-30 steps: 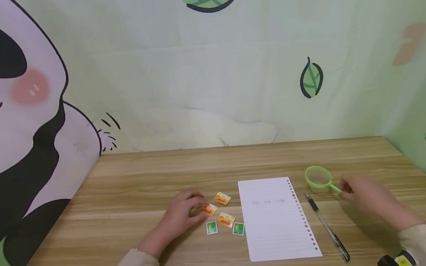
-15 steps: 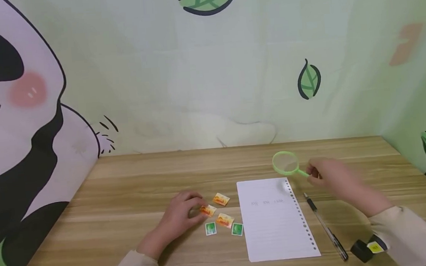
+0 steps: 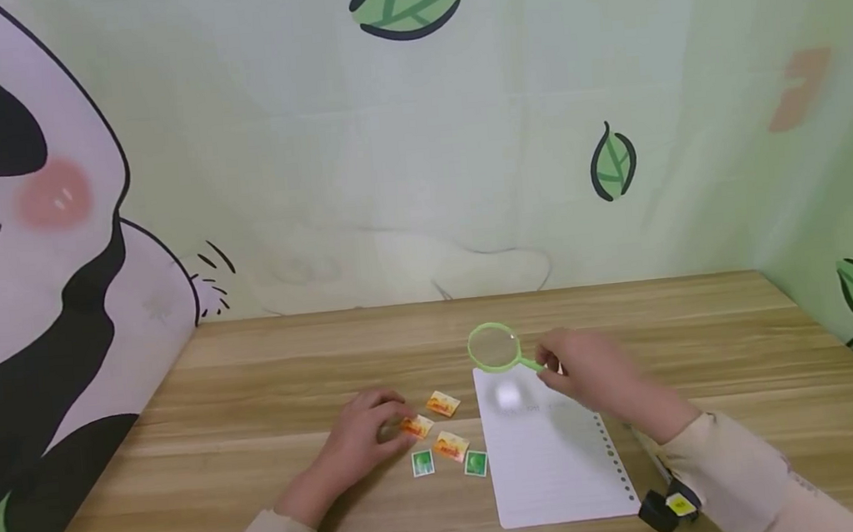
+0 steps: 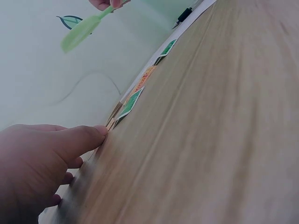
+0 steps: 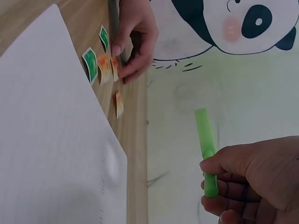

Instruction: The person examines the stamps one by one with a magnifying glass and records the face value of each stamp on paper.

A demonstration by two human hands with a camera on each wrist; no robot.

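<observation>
My right hand (image 3: 585, 374) pinches the handle of a green magnifying glass (image 3: 495, 347), held above the far edge of a lined sheet of paper (image 3: 556, 473). In the right wrist view the magnifying glass (image 5: 205, 135) is seen edge-on, with the thumb pressed on its handle. The left hand (image 3: 367, 429) rests on the table, its thumb and fingertips touching the edges of an orange stamp (image 3: 417, 426). Two other orange stamps (image 3: 443, 403) and two green stamps (image 3: 423, 463) lie flat between that hand and the paper.
A pen (image 3: 650, 453) lies right of the paper, partly hidden under the right forearm. Faint handwriting and a bright spot of light (image 3: 508, 395) show on the sheet. Behind the wooden table (image 3: 290, 352) hangs a backdrop with a panda (image 3: 22, 189) and leaves.
The right hand has carried the magnifying glass leftward from beside the pen to above the paper's far edge. A light spot now falls on the paper. My left hand stays in place.
</observation>
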